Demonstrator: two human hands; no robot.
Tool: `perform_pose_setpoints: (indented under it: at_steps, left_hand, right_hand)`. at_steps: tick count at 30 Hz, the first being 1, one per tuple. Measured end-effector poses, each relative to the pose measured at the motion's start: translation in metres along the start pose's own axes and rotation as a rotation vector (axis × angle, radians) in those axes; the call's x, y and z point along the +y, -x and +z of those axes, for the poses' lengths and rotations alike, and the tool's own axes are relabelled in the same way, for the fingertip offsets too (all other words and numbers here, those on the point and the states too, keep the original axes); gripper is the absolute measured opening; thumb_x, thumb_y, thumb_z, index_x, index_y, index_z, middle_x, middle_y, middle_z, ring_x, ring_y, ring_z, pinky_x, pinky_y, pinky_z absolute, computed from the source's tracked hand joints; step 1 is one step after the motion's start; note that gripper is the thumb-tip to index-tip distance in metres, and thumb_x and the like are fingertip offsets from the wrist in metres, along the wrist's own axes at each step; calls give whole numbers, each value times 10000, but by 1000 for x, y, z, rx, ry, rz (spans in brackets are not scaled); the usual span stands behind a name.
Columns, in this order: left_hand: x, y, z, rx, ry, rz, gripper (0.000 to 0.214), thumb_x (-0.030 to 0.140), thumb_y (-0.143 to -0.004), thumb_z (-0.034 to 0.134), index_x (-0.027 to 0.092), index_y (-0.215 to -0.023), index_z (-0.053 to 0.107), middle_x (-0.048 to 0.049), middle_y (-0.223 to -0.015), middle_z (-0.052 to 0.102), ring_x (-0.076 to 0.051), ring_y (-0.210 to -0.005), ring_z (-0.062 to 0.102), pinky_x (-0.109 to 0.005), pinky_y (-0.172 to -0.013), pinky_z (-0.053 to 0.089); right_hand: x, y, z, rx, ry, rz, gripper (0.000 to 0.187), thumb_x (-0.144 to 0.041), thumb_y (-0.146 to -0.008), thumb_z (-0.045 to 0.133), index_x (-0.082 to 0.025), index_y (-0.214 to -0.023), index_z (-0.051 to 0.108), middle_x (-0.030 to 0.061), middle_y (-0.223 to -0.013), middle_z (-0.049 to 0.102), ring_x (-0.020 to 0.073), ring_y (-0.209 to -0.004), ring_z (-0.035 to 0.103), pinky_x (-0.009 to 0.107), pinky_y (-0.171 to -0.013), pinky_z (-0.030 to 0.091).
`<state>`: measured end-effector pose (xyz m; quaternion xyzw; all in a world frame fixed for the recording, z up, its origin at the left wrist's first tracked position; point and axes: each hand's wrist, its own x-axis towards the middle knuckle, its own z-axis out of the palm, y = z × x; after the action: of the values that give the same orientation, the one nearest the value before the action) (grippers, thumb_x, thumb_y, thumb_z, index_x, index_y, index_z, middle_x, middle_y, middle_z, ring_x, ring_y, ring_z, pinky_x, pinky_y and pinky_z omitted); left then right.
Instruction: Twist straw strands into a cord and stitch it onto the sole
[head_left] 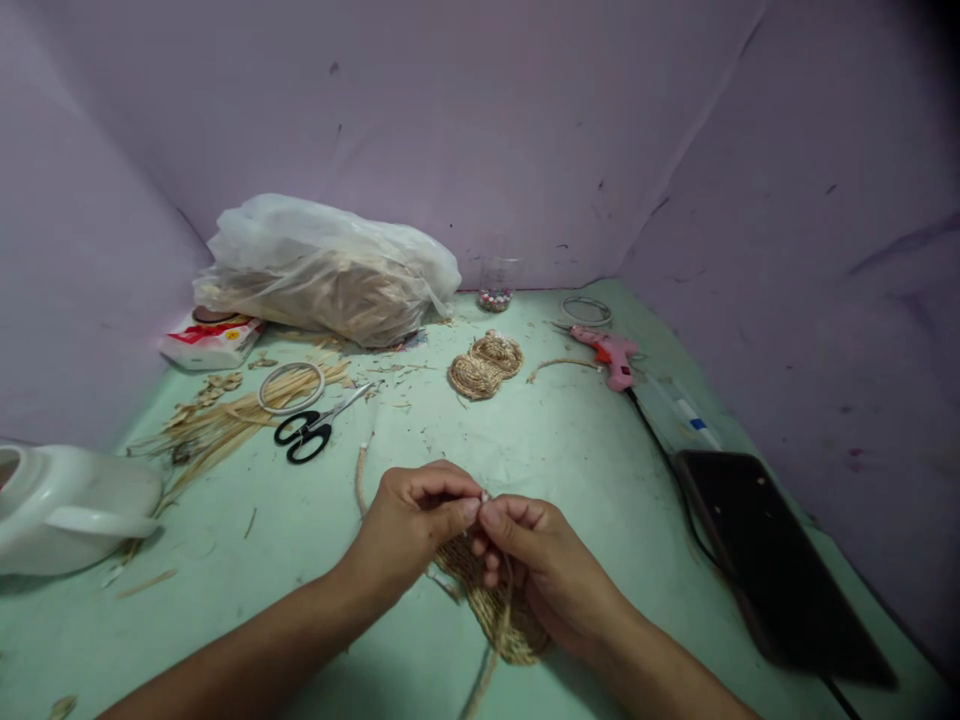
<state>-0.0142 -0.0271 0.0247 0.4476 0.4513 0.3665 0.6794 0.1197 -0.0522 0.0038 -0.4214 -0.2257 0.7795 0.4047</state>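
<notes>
My left hand (416,525) and my right hand (544,565) meet near the front of the pale green table (570,440). Thumb and fingers of each are pinched together on a tiny whitish thing (485,496) between the fingertips. Under both hands lies a flat woven piece of brown straw braid (491,600). A loose braided cord (361,475) runs from it toward the upper left. What exactly the fingertips pinch is too small to name.
Black-handled scissors (309,428), a metal ring (291,388) and loose straw (217,425) lie to the left. A plastic bag of straw (330,268) sits at the back. Two coiled straw discs (485,365), a pink glue gun (611,355), a dark phone (765,555) and a white jug (67,505) also lie here.
</notes>
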Motion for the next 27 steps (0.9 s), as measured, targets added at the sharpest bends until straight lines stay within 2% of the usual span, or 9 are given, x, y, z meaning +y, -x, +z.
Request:
perform_pose_setpoints:
  at_steps: [4,7,9,12,15,21,27]
  left_hand:
    - [-1,0,-1,-78,79,-113,155,252,-641,625,114,-691,575,-9,-534,567,-136,-451,551,-257,-466,430]
    - [0,0,-1,-6,7,-163,164,267,-640,625,121,-678,560,35,-393,494,-75,-355,458,-173,-384,329]
    - [1,0,-1,47,-42,-174,166,275,-641,621,121,-642,559,59,-352,439,-32,-320,360,-141,-352,248]
    - [3,-1,1,64,-83,-211,182,295,-651,592,121,-614,556,49,-381,461,-20,-308,307,-143,-325,192]
    - [3,0,3,72,-162,-202,148,264,-656,565,121,-616,555,46,-398,471,-32,-312,336,-155,-328,233]
    - [-9,3,5,155,-404,-44,130,253,-678,553,131,-692,597,7,-528,554,-75,-448,470,-180,-420,368]
    - [-12,5,5,153,-454,16,131,244,-685,548,144,-732,618,-10,-568,603,-91,-465,506,-195,-452,414]
  right_hand:
    - [-1,1,3,-24,-16,60,319,-395,-599,703,-101,-608,579,-2,-555,558,41,-425,475,176,-456,384]
    - [-4,-1,2,-28,80,24,337,-422,-608,684,-103,-623,578,11,-548,566,71,-473,509,204,-494,406]
    - [-7,-3,-1,70,206,-65,321,-409,-603,687,-108,-658,587,9,-545,574,80,-486,508,204,-481,400]
    - [-12,-4,-5,251,348,-192,278,-366,-592,690,-116,-684,610,-8,-529,569,66,-444,460,186,-418,373]
    - [-14,-2,-5,260,368,-168,261,-355,-585,673,-112,-670,631,-12,-497,559,54,-377,403,190,-358,353]
    - [-10,0,1,285,351,-131,231,-325,-549,680,-112,-620,626,-45,-387,481,56,-322,386,190,-329,321]
    - [-8,0,1,263,371,-140,220,-318,-573,657,-107,-627,625,-40,-395,488,51,-330,381,184,-345,292]
